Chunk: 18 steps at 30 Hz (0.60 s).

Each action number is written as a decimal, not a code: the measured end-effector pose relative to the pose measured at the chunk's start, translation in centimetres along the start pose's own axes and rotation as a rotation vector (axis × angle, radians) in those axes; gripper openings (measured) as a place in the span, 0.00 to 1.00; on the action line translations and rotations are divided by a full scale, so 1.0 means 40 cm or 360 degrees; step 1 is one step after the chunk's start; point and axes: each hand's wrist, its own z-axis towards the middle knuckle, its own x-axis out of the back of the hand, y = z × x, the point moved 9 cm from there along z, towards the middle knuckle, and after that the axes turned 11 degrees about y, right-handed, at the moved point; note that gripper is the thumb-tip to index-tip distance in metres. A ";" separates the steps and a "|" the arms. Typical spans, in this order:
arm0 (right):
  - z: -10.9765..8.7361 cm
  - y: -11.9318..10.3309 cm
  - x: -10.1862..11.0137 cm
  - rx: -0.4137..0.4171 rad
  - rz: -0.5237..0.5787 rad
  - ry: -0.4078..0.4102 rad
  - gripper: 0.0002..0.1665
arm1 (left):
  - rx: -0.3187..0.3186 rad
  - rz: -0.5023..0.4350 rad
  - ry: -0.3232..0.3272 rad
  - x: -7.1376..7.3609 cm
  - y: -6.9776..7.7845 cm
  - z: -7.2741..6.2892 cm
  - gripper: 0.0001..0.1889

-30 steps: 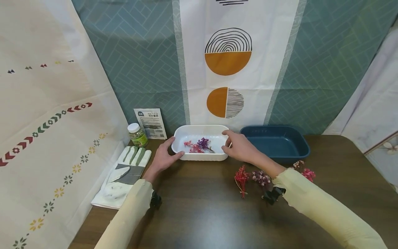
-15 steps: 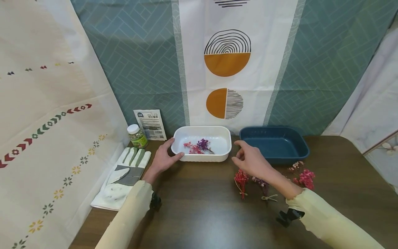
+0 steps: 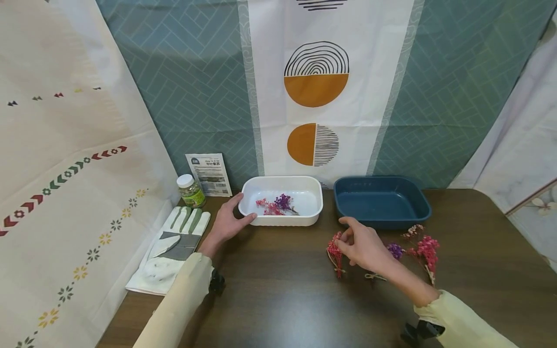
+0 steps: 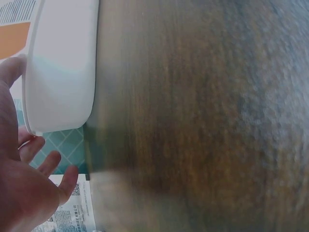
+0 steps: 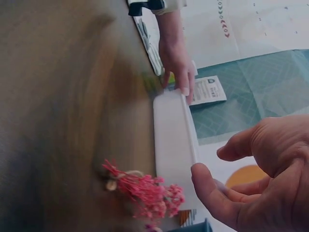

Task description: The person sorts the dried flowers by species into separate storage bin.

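A white oblong dish [image 3: 300,221] holds pink dried flowers [image 3: 271,207] and a purple sprig [image 3: 284,202]. At its left end rests my left hand [image 3: 226,224], thumb on the front rim and fingers spread against the end. My right hand [image 3: 365,246] hovers over the dried flower bunches, fingers loosely bent, holding nothing. Just left of it lies a red bunch [image 3: 333,253], seen also as a tied pink-red bunch [image 5: 149,191] in the right wrist view. A bunch under the hand is mostly hidden. Purple flowers [image 3: 395,250] and a pink bunch [image 3: 427,251] lie to the right.
A dark blue dish [image 3: 383,203] stands right of the white one. On the left are a work glove [image 3: 174,246], a small white-lidded jar [image 3: 191,191] and a printed packet [image 3: 210,174] leaning on the cloth backdrop. All stand on a brown wooden table [image 3: 278,299].
My right hand has let go of the white dish's right end and moved right and toward me, over the flower bunches. My left hand stays at the dish's left end.
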 end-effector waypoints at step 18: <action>-0.080 0.079 -0.056 -0.0202 0.0051 0.0142 0.33 | -0.0017 -0.0040 0.0007 -0.002 0.000 0.001 0.43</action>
